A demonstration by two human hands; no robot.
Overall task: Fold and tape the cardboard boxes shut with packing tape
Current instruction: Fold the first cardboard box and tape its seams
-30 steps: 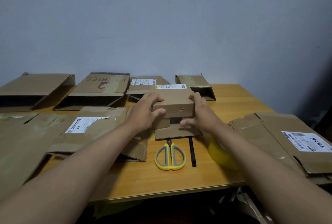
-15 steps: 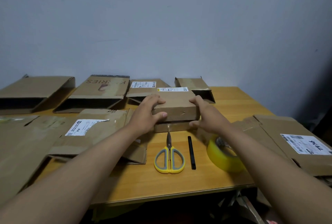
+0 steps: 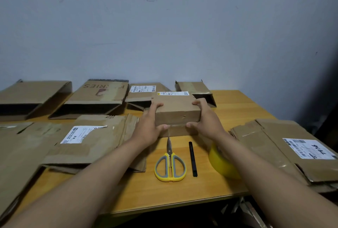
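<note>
Two tools — scissors (image 3: 170,165), pen (image 3: 192,159) — before box (image 3: 176,111)

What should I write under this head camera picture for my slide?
Both hands, left and right, grip a small cardboard box above yellow scissors.

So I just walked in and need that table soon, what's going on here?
A person is boxing things up. Their left hand and right hand grip the two ends of a small cardboard box on the wooden table, flaps folded shut. Yellow scissors, a black pen and a tape roll lie nearer, with flattened boxes around.
</note>
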